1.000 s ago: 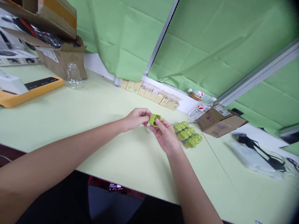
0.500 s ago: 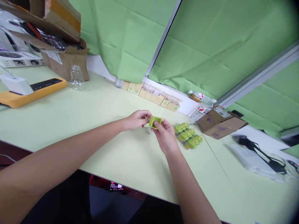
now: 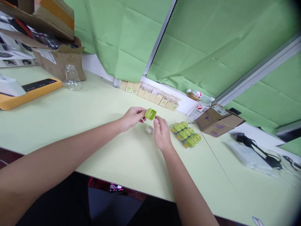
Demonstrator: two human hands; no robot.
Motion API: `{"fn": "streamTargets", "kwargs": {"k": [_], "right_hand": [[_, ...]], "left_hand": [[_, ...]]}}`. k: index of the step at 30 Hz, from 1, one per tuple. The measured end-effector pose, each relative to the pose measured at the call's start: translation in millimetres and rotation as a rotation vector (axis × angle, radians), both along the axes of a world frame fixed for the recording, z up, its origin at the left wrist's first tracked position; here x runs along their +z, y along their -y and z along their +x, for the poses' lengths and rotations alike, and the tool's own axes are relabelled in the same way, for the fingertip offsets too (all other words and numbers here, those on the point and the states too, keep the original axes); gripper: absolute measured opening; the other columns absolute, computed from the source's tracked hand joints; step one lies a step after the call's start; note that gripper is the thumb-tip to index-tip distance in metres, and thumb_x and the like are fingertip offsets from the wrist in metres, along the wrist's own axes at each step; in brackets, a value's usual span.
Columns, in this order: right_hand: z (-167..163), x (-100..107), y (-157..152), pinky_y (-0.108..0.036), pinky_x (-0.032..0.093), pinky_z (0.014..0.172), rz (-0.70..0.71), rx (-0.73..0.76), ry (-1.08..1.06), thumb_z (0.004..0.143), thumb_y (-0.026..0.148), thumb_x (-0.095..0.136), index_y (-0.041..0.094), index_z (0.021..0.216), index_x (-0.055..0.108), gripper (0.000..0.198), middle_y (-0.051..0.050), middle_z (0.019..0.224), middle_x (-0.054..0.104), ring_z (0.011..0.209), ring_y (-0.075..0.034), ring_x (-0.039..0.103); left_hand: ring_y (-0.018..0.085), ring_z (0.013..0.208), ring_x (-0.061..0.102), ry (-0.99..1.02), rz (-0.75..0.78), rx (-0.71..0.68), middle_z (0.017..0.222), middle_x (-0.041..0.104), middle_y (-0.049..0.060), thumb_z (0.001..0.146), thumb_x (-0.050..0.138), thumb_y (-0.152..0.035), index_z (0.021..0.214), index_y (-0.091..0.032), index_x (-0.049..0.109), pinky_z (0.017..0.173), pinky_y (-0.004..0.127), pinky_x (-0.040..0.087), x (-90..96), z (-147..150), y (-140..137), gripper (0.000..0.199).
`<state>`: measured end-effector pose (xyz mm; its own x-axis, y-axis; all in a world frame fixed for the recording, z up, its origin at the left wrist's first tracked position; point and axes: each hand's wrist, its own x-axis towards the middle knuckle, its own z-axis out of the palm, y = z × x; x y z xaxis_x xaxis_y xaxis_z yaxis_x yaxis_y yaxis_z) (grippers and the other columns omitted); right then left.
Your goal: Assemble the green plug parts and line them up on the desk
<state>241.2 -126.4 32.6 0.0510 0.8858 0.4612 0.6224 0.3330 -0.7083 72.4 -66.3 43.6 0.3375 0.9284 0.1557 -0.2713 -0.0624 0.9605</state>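
Observation:
A small green hollow plastic piece, shaped like a little open cup, is held up above the table. My left hand pinches its left side between thumb and fingers. Just off its lower right corner is my right hand, thumb and fingers drawn together; whether they hold anything is hidden. A small whitish object, blurred, lies on the table below the piece. To the right, several green pieces with yellow loops lie in rows on clear plastic.
Along the wall runs a row of small cardboard boxes. A clear jar, an orange power strip and large cartons stand left. At right are a cardboard box, plastic packaging and a black cable.
My right thumb has come out of the green piece and that hand has dropped slightly away from it. The piece now rests in my left hand, turned and slightly higher.

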Motion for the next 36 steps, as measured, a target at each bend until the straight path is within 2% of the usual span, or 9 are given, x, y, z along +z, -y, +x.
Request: {"fn": "streamTargets", "kwargs": {"k": [3,5,8,11,14,16,20,25,36], "right_hand": [[7.7,-9.9,-1.3,-0.046,0.042,0.099,-0.127,0.05,0.307,0.086,0.037,0.062,0.025,0.113,0.068,0.03,-0.012,0.11,0.066,0.107,-0.029,0.057],[9.2,-14.3,-2.7,-0.044,0.045,0.093,-0.155,0.089,0.364,0.083,0.031,0.064,0.024,0.113,0.068,0.031,-0.011,0.105,0.067,0.1,-0.027,0.059],[7.0,-15.2,-6.0,-0.039,0.05,0.084,-0.126,0.072,0.182,0.082,0.033,0.065,0.025,0.114,0.067,0.034,-0.009,0.109,0.068,0.09,-0.023,0.062],[3.9,-9.0,-8.4,-0.035,0.053,0.075,-0.154,0.036,-0.185,0.076,0.04,0.073,0.024,0.111,0.066,0.039,-0.005,0.102,0.07,0.081,-0.018,0.064],[2.4,0.8,-7.5,-0.034,0.055,0.078,-0.176,0.048,-0.514,0.07,0.043,0.079,0.022,0.105,0.066,0.042,-0.003,0.098,0.07,0.082,-0.017,0.066],[1.8,6.3,-5.5,-0.034,0.056,0.077,-0.202,0.072,-0.636,0.07,0.044,0.08,0.022,0.105,0.066,0.044,-0.004,0.098,0.07,0.085,-0.018,0.068],[-1.0,10.6,-1.7,-0.03,0.056,0.073,-0.261,0.133,-0.738,0.071,0.044,0.08,0.024,0.105,0.065,0.043,-0.003,0.094,0.073,0.084,-0.017,0.07],[-6.6,12.4,1.4,-0.037,0.057,0.092,-0.257,0.188,-0.829,0.069,0.041,0.083,0.023,0.097,0.067,0.037,-0.003,0.097,0.073,0.09,-0.017,0.07],[-7.8,8.7,0.2,-0.038,0.056,0.093,-0.195,0.187,-0.794,0.068,0.038,0.084,0.023,0.097,0.068,0.036,-0.002,0.103,0.068,0.095,-0.017,0.066]], "left_hand": [[0.009,0.064,0.055,-0.016,-0.049,0.056,0.071,0.061,0.002,0.08,0.07,-0.033,0.076,-0.013,0.066,0.064,0.026,0.047,2.1,-8.2,-6.9,0.021],[0.009,0.063,0.055,-0.035,-0.07,0.065,0.068,0.06,0.002,0.079,0.071,-0.032,0.075,-0.013,0.065,0.064,0.026,0.047,2.1,-11.7,-9.8,0.021],[0.009,0.062,0.055,-0.047,-0.052,0.069,0.068,0.06,0.001,0.079,0.07,-0.034,0.074,-0.013,0.064,0.065,0.026,0.047,-1.5,-12.4,-12.6,0.022],[0.009,0.062,0.056,-0.078,-0.003,0.08,0.068,0.061,0.002,0.082,0.067,-0.038,0.076,-0.013,0.065,0.064,0.026,0.048,-8.4,-11.1,-16.5,0.025],[0.01,0.061,0.057,-0.161,0.073,0.109,0.068,0.061,0.002,0.084,0.065,-0.04,0.08,-0.014,0.066,0.063,0.026,0.048,-14.4,-11.3,-20.8,0.027],[0.01,0.059,0.057,-0.206,0.124,0.122,0.067,0.061,0.001,0.084,0.065,-0.039,0.08,-0.014,0.065,0.061,0.025,0.049,-15.9,-11.6,-21.8,0.025],[0.01,0.057,0.057,-0.241,0.201,0.11,0.068,0.061,0.001,0.087,0.061,-0.035,0.081,-0.014,0.064,0.059,0.026,0.05,-14.0,-9.8,-17.8,0.022],[0.011,0.063,0.061,-0.218,0.244,0.08,0.076,0.065,0.003,0.087,0.06,-0.038,0.083,-0.013,0.064,0.065,0.027,0.054,-12.6,-7.2,-13.6,0.025],[0.012,0.064,0.063,-0.145,0.261,0.093,0.076,0.065,0.002,0.082,0.065,-0.043,0.08,-0.014,0.063,0.066,0.027,0.054,-12.4,-4.2,-11.6,0.028]]}}
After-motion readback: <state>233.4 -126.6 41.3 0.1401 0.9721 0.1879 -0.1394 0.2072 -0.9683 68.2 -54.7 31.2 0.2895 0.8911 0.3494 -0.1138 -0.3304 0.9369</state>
